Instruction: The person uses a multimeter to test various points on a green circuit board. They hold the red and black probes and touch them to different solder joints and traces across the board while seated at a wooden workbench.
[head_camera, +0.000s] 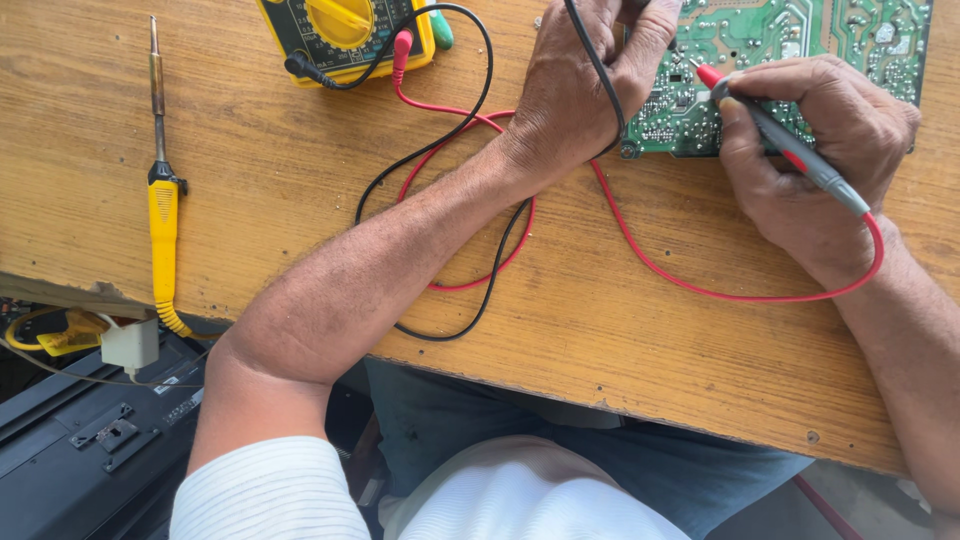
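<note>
While both hands work at the far edge of the wooden table, the head view shows a probing job under way on a green circuit board. Right hand first: its fingers are closed pen-style around a red-tipped test probe, tip pressed onto the board's solder side near the lower left corner. Its red lead loops back across the table. Left hand now: curled over the board's left edge, with a black lead running over its back; the fingers are tucked out of sight, so I cannot tell whether they pinch a probe or just steady the board. Both leads trail to a yellow meter at the top edge, dial up, plugs seated. Off to the left lies a yellow-handled soldering iron, untouched, well apart from the hands.

By my reading, this is the measuring step: one point contacted, the meter waiting to be read. Any next touch would call for a steady tip, since the solder points sit close together.
</note>
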